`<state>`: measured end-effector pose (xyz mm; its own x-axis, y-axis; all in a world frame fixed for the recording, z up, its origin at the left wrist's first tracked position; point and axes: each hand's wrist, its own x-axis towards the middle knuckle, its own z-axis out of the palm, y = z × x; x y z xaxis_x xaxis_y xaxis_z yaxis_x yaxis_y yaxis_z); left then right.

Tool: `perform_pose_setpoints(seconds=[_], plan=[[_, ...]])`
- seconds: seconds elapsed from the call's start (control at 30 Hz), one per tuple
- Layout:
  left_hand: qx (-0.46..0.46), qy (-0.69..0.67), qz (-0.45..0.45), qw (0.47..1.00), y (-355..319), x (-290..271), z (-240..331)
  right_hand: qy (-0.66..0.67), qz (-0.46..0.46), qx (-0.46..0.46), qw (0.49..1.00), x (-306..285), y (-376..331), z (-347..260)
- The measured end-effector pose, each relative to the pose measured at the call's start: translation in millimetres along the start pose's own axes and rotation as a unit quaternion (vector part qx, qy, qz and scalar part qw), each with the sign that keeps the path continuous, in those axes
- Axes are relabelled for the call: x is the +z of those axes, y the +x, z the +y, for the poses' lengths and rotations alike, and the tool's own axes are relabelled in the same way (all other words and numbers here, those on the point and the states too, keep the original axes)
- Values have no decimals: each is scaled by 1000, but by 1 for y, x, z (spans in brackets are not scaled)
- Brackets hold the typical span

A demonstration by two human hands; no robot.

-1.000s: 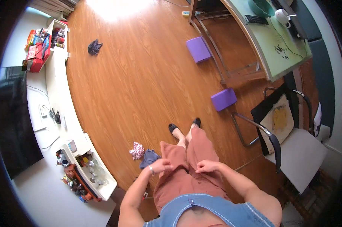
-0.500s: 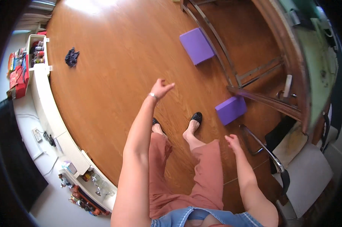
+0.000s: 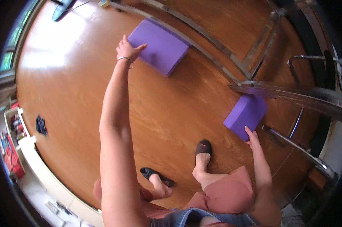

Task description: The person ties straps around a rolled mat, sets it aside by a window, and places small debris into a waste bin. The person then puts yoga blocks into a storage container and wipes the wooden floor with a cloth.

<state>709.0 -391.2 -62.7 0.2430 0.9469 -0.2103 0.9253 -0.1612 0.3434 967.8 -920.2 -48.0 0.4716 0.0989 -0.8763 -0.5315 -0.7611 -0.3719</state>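
Two purple foam-like blocks lie on the wooden floor. My left hand [image 3: 129, 49] is at the left end of the farther block [image 3: 161, 47], its fingers spread and the thumb over the block's edge. Whether it presses on the block I cannot tell. At the near edge of the other block [image 3: 246, 115] is my right hand [image 3: 253, 137]. Its thumb points up along the block's side, apart from the fingers, some of which are hidden. Neither block looks lifted.
A metal-framed table base [image 3: 239, 77] stands beside both blocks. To the right is a chair's metal frame [image 3: 303, 149]. A dark crumpled cloth [image 3: 41, 125] lies at far left, near a white cabinet [image 3: 51, 181]. My feet in dark shoes [image 3: 203, 147] stand close by.
I have bent lower, and the view has turned toward the blocks. My left hand has reached forward to the farther block, and my right hand has come to the nearer one.
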Motion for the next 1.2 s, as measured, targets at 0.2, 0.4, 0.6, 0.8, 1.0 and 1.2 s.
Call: perform_pose_setpoints(seconds=[0.2, 0.4, 0.6, 0.8, 1.0, 1.2], plan=[[-58, 47, -145, 987, 25, -2, 8, 139, 51, -151, 977, 3, 22, 39], [-91, -110, -152, 978, 8, 13, -59, 267, 35, -149, 951, 47, 23, 41], [-91, -436, -251, 859, -72, 36, -38, 292, -38, -121, 948, 63, 26, 23], [-107, -534, -304, 782, -118, 50, -48, 394, -60, -110, 911, 67, 33, 27], [-153, -639, -282, 700, -184, 60, -29, 390, -118, -197, 892, 52, 12, 64], [-89, -601, -368, 703, -235, 46, -53, 317, -241, -277, 874, 61, -68, 64]])
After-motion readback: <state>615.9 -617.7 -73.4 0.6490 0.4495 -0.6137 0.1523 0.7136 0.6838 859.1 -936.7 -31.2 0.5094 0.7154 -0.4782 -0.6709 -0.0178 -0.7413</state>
